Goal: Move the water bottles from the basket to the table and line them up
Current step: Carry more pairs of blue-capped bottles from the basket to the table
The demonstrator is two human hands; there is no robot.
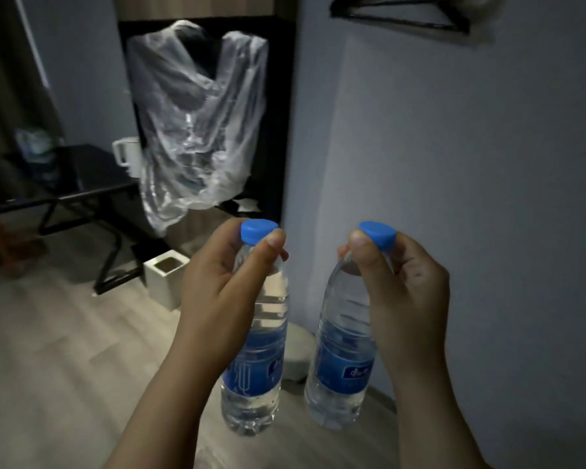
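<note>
Both hands full in a dim room: my left hand [224, 286] pinches the left-hand bottle [254, 363], clear ribbed plastic with a blue screw cap and a glossy blue label, by the neck just under the cap, thumb in front and fingers curled behind. My right hand [406, 292] grasps the right-hand bottle [342, 367], its twin, the same way. Both bottles hang in the air, apart from each other, in front of the smooth grey-blue painted wall [487, 164]; the right-hand one tilts a little.

Below them a pale wood-grain plank floor [65, 350] runs to the wall's foot, where a low, rounded white object [298, 353] sits; I cannot tell what it is. Further along, near the wall's outer corner, stands a white square open-topped bin [164, 275]. Just past that corner a black open wardrobe frame [281, 113] holds a crinkled clear plastic garment cover [197, 130]. Well away from the wall, a black table on crossed legs [82, 177] carries a white handled jug [126, 157]. High on the wall hang thin black hangers [403, 11].
</note>
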